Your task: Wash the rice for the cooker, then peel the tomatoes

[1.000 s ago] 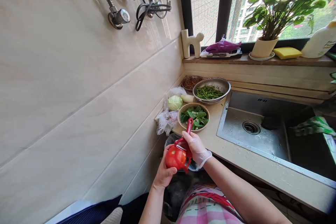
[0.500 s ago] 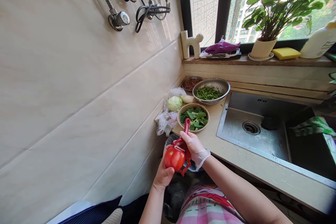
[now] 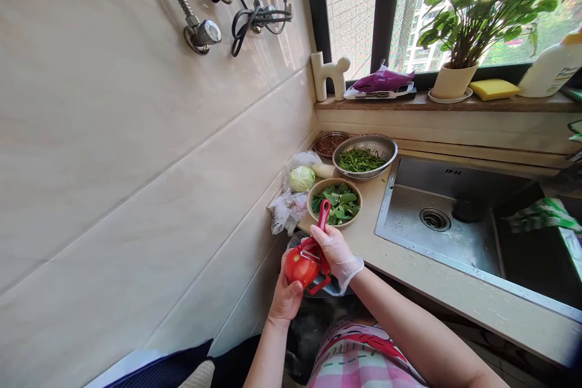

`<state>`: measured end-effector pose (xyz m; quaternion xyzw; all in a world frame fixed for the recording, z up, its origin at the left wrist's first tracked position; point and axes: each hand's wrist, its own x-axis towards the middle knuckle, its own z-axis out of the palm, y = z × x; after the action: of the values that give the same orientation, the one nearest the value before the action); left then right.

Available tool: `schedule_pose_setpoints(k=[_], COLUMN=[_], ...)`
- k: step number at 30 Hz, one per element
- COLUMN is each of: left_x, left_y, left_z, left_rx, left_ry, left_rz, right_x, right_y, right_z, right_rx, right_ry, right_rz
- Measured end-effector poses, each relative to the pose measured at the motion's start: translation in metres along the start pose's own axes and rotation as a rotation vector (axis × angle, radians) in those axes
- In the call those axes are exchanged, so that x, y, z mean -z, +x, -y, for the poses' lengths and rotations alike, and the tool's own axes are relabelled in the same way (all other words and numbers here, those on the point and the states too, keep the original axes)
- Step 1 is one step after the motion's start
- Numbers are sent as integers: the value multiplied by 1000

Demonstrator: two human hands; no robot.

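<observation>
A red tomato [image 3: 300, 268], partly peeled, rests in my left hand [image 3: 286, 299], whose fingers wrap round its left side and underside. My right hand [image 3: 334, 250] wears a clear plastic glove and grips a red peeler [image 3: 323, 218] by its handle, which points up and away from me. The peeler's metal blade lies against the tomato's upper right side. From there a strip of red skin [image 3: 321, 284] dangles below my right fingers. Under both hands is a bin with a clear liner [image 3: 336, 287], mostly hidden.
Behind my hands stand a basket of leafy greens [image 3: 315, 208], a metal colander of green stalks [image 3: 390, 163] and a bowl of brown strips [image 3: 331, 144]. Bagged cabbage [image 3: 302, 179] sits against the wall. The sink [image 3: 409, 247] lies to the right; a potted plant [image 3: 454, 82] is on the sill.
The peeler has moved slightly over the tomato's side, and the hanging skin strip has swung and changed shape. My left hand has turned the tomato a little.
</observation>
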<state>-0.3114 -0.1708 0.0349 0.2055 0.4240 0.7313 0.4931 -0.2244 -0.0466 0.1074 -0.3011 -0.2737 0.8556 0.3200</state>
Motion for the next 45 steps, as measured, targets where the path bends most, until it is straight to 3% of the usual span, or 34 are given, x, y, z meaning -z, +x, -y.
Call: schedule_pose_setpoints(k=[5, 9, 16, 20, 24, 34, 45], left_x=[7, 0, -21, -24, -26, -23, -6], left_y=[1, 1, 2, 4, 4, 3, 4], left_z=[-1, -2, -4, -6, -6, -8, -13], left_rx=[41, 56, 35, 59, 30, 55, 156], left_ry=[-19, -66, -97, -72, 0, 14, -96], left_rz=[55, 64, -1, -110, -139, -121, 28], right_x=[3, 3, 6, 10, 9, 6, 6], right_y=[7, 6, 5, 9, 8, 3, 10], right_z=[2, 0, -16, -23, -22, -13, -4], right_rx=[-35, 42, 175, 212, 234, 135, 11], right_ry=[28, 5, -103, -128, -97, -63, 71], right_rz=[9, -38, -131, -156, -162, -79, -85])
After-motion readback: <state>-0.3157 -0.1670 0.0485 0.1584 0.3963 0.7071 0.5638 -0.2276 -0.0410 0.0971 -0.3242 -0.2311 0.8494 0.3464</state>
